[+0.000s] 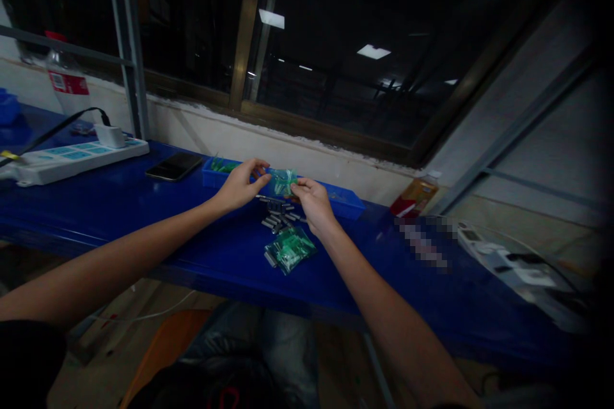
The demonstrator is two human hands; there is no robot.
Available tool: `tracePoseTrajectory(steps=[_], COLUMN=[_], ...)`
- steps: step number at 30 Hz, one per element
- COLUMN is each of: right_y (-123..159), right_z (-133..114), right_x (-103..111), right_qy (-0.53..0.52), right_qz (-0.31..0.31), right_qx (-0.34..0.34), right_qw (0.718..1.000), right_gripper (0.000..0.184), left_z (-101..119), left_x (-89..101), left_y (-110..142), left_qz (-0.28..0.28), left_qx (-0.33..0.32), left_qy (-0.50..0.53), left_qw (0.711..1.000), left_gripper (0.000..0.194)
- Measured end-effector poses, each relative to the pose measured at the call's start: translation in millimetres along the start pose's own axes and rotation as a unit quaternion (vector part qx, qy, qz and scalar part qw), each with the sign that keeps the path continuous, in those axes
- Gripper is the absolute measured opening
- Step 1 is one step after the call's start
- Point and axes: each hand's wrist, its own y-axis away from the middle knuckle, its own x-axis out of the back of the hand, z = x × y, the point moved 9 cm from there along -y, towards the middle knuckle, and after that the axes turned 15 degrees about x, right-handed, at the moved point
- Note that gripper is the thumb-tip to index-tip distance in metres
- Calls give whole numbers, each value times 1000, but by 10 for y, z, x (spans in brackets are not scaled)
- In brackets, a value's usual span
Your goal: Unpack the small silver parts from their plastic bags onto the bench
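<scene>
My right hand (314,201) pinches a small clear plastic bag with green on it (283,181), raised over the table. My left hand (244,185) is at the bag's left edge, fingers curved with a gap to the thumb; whether it touches the bag is hard to see. Below the hands lies a loose pile of short metal pins (278,216). Nearer to me, a second green-and-clear plastic bag (290,248) lies flat on the table, with a few pins at its left side. Behind my hands stands a long blue tray (343,202), with green pieces at its left end.
A phone (174,167) lies on the blue table (119,208) to the left. Beyond it are a white power strip (81,160) with a plugged-in adapter and a red-capped bottle (67,80). At right stand a brown-and-red carton (416,197) and another power strip (513,265) with cables.
</scene>
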Motion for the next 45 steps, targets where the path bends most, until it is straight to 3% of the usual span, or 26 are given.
tracePoseTrajectory(steps=[4, 7, 10, 14, 17, 28, 32, 35, 37, 39, 41, 45], right_y=[-11, -24, -17, 64, 122, 97, 74, 69, 78, 99, 124, 122], right_z=[8, -13, -133, -391, -480, -464, -527, -596, -635, -667, -691, -658], right_x=[-30, -58, -84, -197, -285, -255, -180, -117, -109, -137, -176, -176], right_qy=[22, 76, 182, 338, 389, 393, 387, 370, 353, 333, 316, 330], right_qz=[-16, -40, -74, -131, -163, -152, -118, -82, -73, -80, -93, -95], right_qx=[21, 59, 128, 242, 279, 284, 291, 302, 312, 324, 335, 325], right_qw=[999, 995, 972, 900, 863, 862, 867, 874, 879, 882, 883, 881], right_gripper=[20, 17, 12, 12, 15, 15, 15, 14, 15, 17, 20, 27], left_z=[-194, -130, -42, 45, 79, 80, 48, -148, -329, -410, -387, -267], left_x=[-119, -205, -210, -253, -278, -304, -204, -156, -257, -384, -435, -315], left_y=[-69, -38, 6, 82, 115, 104, 40, -16, 42, 150, 190, 84], left_qz=[-89, -143, -139, -148, -151, -141, -118, -130, -192, -251, -270, -213], left_qx=[102, 74, 23, -24, -35, -64, -30, 108, 239, 328, 343, 262], left_qy=[82, 68, -18, -126, -167, -216, -149, -26, 79, 169, 229, 269], left_qw=[987, 985, 990, 981, 974, 964, 981, 985, 949, 895, 870, 902], left_gripper=[34, 26, 22, 21, 20, 14, 23, 21, 28, 38, 35, 13])
